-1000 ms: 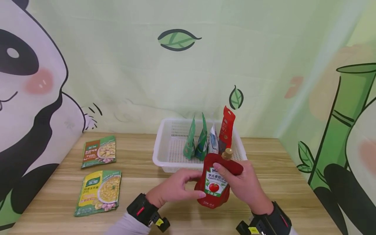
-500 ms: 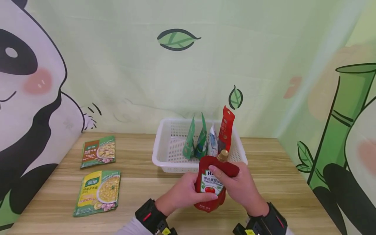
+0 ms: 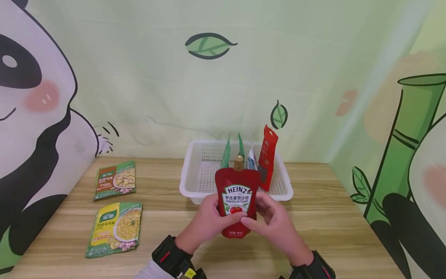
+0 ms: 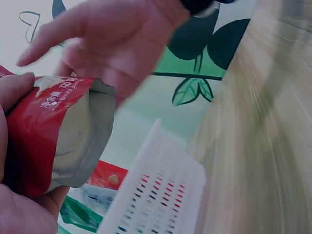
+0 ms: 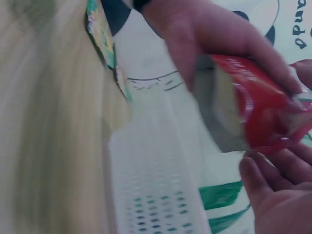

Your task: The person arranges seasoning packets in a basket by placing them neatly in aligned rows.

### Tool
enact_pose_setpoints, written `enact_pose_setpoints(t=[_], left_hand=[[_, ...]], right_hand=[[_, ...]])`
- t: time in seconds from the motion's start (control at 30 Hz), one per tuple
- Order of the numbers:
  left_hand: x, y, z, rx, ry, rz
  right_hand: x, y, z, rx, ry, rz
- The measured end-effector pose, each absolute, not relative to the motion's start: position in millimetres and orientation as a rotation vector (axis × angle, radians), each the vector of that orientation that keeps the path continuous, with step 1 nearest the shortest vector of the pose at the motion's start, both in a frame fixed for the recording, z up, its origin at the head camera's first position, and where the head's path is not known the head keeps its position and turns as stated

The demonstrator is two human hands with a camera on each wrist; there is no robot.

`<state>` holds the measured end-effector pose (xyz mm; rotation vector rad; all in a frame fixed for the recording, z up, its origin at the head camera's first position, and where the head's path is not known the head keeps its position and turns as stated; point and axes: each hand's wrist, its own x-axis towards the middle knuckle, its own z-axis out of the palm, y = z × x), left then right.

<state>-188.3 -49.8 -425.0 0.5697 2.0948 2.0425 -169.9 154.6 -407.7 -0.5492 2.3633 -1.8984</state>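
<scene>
A red Heinz tomato ketchup pouch [image 3: 238, 182] with a gold cap stands upright over the table, its label facing me. My left hand [image 3: 208, 220] grips its lower left side, thumb across the front and fingers behind. On the other side, my right hand [image 3: 278, 223] has its thumb tip over the pouch's lower front and its relaxed fingers at the right edge. In the left wrist view the right hand [image 4: 109, 41] looks loosely spread beside the pouch [image 4: 36, 131]. The pouch's grey bottom fold shows in the right wrist view, with the left hand [image 5: 214, 29] around it.
Behind the pouch stands a white plastic basket [image 3: 193, 166] holding several upright packets, among them a tall red packet [image 3: 268, 155] and a green packet [image 3: 225, 155]. On the left of the wooden table lie a yellow-green soup packet [image 3: 115, 228] and a brown-green packet [image 3: 116, 179].
The ketchup pouch has turned from a tilt to upright and shifted left, its label now fully toward me. My right hand has let go of its top corner and moved down to its lower right side.
</scene>
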Motion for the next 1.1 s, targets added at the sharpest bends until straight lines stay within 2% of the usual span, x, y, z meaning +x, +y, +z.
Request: enact_pose_setpoints(t=[0.4, 0.73, 0.9, 1.1], left_hand=[[-180.9, -48.4, -408.2, 0.641, 2.199, 2.000], [-180.6, -42.5, -399.9, 0.602, 2.342, 1.952], [-166.9, -31.6, -386.6, 0.514, 2.760, 1.935], [-149.7, -12.8, -366.4, 0.541, 3.581, 1.306]], right_hand=[[-168.9, 141.3, -424.4, -0.570, 2.264, -1.814], [-168.2, 134.9, -421.4, -0.356, 2.292, -1.845], [-170.6, 127.3, -423.0, -0.238, 2.330, -1.976], [-173.7, 118.0, -427.6, -0.293, 2.327, -2.208]])
